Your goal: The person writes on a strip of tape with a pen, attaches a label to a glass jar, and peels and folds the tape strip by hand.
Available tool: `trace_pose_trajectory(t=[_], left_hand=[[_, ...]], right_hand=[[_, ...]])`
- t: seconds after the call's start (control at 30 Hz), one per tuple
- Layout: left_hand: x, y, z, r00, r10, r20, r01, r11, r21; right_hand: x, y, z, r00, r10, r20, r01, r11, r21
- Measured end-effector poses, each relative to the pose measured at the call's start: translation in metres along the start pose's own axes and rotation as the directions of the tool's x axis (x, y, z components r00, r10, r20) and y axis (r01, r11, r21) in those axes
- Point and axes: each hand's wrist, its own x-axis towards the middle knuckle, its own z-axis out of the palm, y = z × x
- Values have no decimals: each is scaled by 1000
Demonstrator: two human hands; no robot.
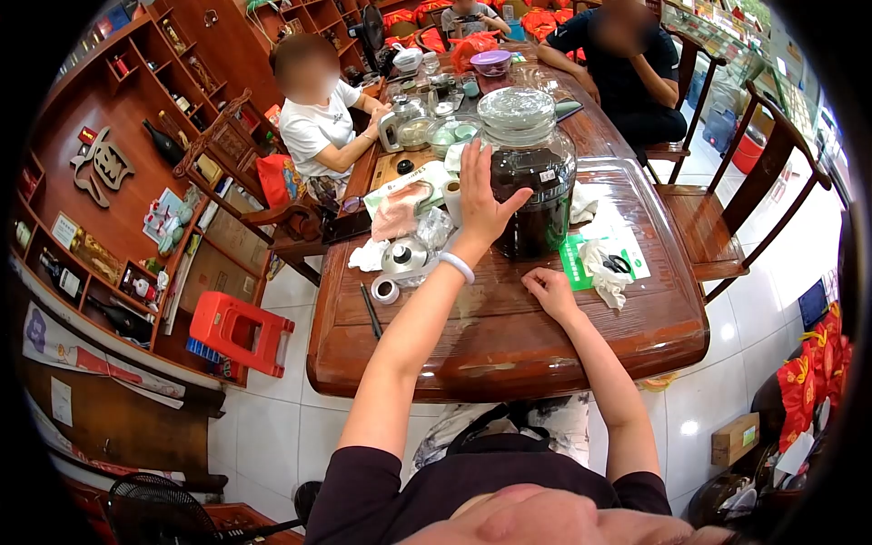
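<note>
A large glass jar of dark liquid, with a clear domed lid, stands upright on the wooden table. My left hand is open, fingers spread and pointing up, at the jar's left side; whether the palm touches the glass is hard to tell. Just in front of the jar, my right hand rests on the tabletop with its fingers curled in and nothing seen in them. Beside it lie a green-and-white sheet, a crumpled white tissue and a black-handled item.
Left of the jar are a metal lidded pot, a tape roll, a pink cloth and a black pen. Two people sit along the table's sides, another farther back. A red stool and wooden chairs stand around.
</note>
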Motion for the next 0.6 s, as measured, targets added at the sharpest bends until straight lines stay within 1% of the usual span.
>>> trace_pose_trajectory(t=[0.3, 0.6], left_hand=[[0, -1, 1, 1000, -9, -8, 9, 1000, -8], [1, 0, 0, 1000, 0, -8, 0, 1000, -5]], right_hand=[[0, -1, 0, 1000, -15, -9, 15, 1000, -19], [0, -2, 0, 1000, 2, 1, -2, 1000, -27]])
